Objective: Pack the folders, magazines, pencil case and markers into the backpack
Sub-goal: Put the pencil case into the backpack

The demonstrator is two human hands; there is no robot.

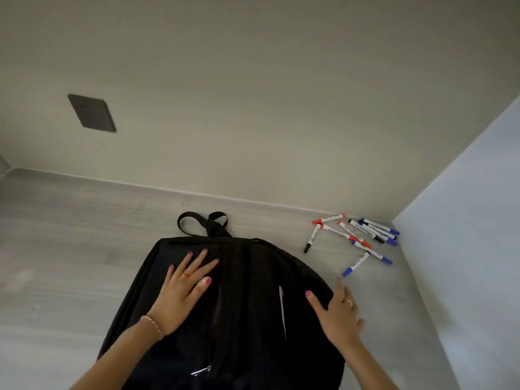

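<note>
The left hand (187, 280) lies flat, fingers spread, on the black backpack (239, 305); the right hand (339, 308) rests open against its right edge. Loose markers (357, 237) lie far right by the wall and could roll when gathered.

A single head-worn camera looked forward and steeply down from just above the black backpack (239, 299), close enough that the bag filled the lower middle of the view. Beyond the backpack it faced the wall (253, 108), and a corner closed in to the backpack's right.
</note>
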